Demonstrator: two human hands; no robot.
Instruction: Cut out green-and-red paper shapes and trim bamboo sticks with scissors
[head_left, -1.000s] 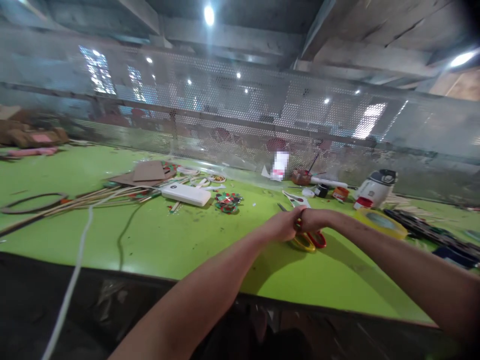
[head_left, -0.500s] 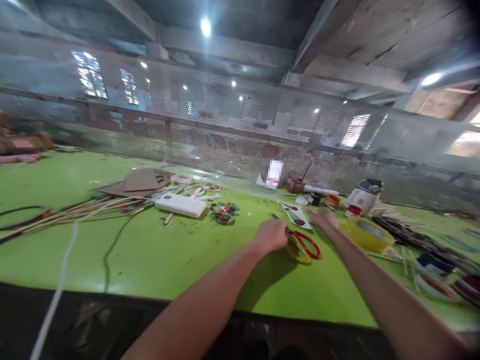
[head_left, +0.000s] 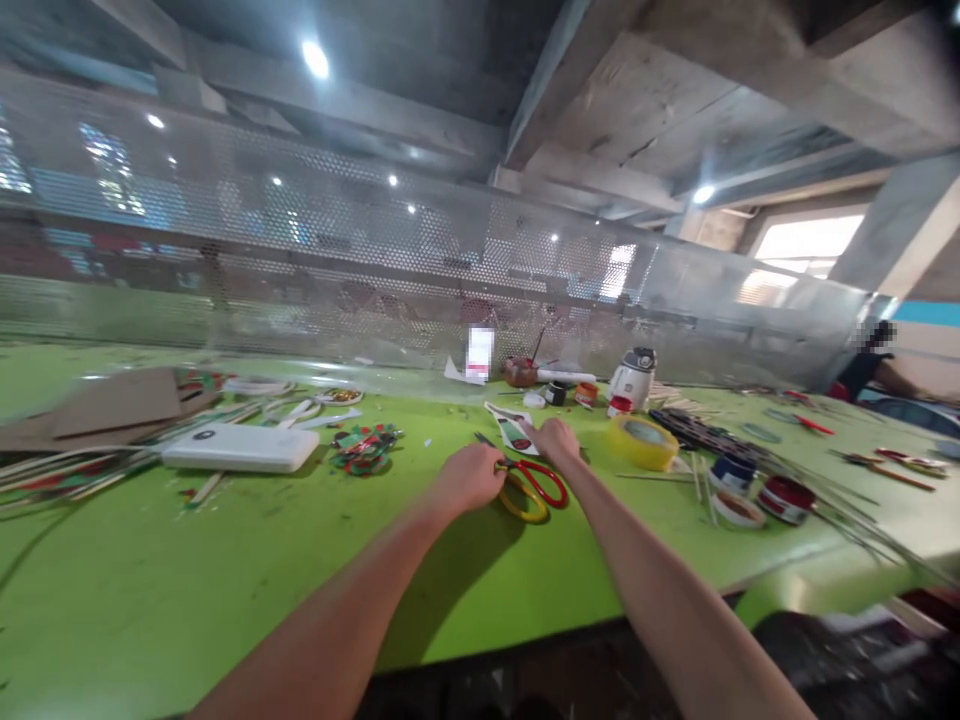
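Observation:
My left hand (head_left: 471, 476) is closed around the middle of a pair of scissors (head_left: 541, 484), just above the green table. One scissor handle is red and the other yellow; both point to the right, and the dark blade tips show past my knuckles. Ahead and to the right, my right hand (head_left: 556, 442) is closed at the edge of a white paper piece with a green and dark red print (head_left: 515, 430). My fingertips there are partly hidden. To the left lies a small pile of red and green cut pieces (head_left: 365, 448).
At left are a white power bank (head_left: 240, 449), brown cardboard (head_left: 120, 402) and thin sticks. At right stand yellow tape (head_left: 642, 442), paint jars (head_left: 784, 497), a white flask (head_left: 632, 378) and pliers (head_left: 892, 465). Behind runs a perforated screen (head_left: 337, 270). A person (head_left: 870, 365) is at far right.
The view has swung to the right, bringing the table's right side and a person into sight. Both hands keep nearly the same pose, with the scissors still in my left hand.

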